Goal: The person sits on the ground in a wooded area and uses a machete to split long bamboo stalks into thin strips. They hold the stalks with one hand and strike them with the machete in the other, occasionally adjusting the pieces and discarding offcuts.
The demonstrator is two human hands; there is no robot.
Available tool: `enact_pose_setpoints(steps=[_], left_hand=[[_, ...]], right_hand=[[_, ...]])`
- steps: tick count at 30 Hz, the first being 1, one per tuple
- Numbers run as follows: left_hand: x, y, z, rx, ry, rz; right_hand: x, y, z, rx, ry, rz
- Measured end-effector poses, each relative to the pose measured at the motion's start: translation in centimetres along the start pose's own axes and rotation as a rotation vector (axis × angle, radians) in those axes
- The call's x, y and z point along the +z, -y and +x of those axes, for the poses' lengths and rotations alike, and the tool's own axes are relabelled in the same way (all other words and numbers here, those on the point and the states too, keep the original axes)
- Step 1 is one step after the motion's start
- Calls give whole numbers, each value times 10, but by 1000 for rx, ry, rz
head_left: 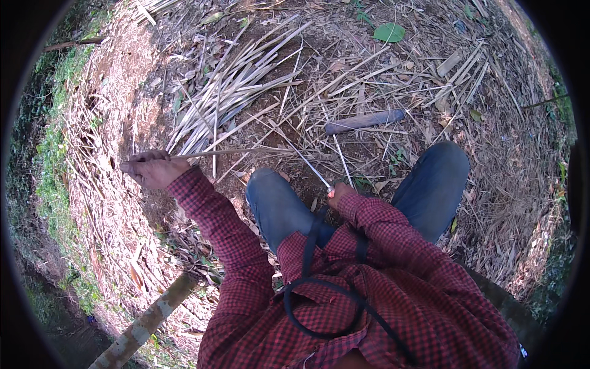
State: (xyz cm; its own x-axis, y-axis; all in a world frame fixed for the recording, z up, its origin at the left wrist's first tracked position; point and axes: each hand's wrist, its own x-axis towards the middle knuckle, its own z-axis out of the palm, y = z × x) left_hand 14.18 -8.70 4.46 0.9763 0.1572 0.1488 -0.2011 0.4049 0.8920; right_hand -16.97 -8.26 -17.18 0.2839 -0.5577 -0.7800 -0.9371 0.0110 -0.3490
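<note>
Head view: the left hand, at 9 o'clock, is closed on one end of a long, thin brown strip, which runs from the fingers toward 3 o'clock and ends near the centre. The right hand, just off centre toward 3 o'clock, is clamped around the near end of a slender bright tool pointing toward 11 o'clock; its exact kind cannot be told. Strip and tool cross in the view; whether they touch cannot be determined. At 11 o'clock, a loose pile of pale split strips lies fanned on the littered ground. Between 1 and 2 o'clock, a grey-brown rod rests among scattered strips, with a green leaf farther out at 1 o'clock. A black cord loops over the red checked shirt at 6 o'clock. A mottled beam slants between 7 and 8 o'clock.
</note>
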Motion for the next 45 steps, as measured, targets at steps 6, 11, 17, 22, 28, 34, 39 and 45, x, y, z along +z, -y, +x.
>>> enact_pose_setpoints(steps=[6, 11, 17, 22, 28, 34, 39, 45], left_hand=[[-8, -18, 23, -13, 111, -82], [-18, 11, -9, -74, 352, -203], [-27, 24, -32, 37, 449, -228], [-27, 20, -36, 70, 364, -164], [-30, 21, -38, 69, 281, -142], [-27, 26, -39, 36, 286, -144], [-25, 22, -43, 27, 356, -139], [-32, 30, -31, 24, 328, -157]], right_hand=[[-1, 13, -13, -58, -17, 120], [-41, 53, -48, -370, -87, 67], [-9, 32, -26, -397, -106, 66], [-29, 43, -44, -431, -15, 22], [-17, 31, -28, -388, -64, 13], [-20, 25, -17, -225, 11, -76], [-9, 18, -30, -323, -54, -58], [-28, 37, -39, -277, -39, -53]])
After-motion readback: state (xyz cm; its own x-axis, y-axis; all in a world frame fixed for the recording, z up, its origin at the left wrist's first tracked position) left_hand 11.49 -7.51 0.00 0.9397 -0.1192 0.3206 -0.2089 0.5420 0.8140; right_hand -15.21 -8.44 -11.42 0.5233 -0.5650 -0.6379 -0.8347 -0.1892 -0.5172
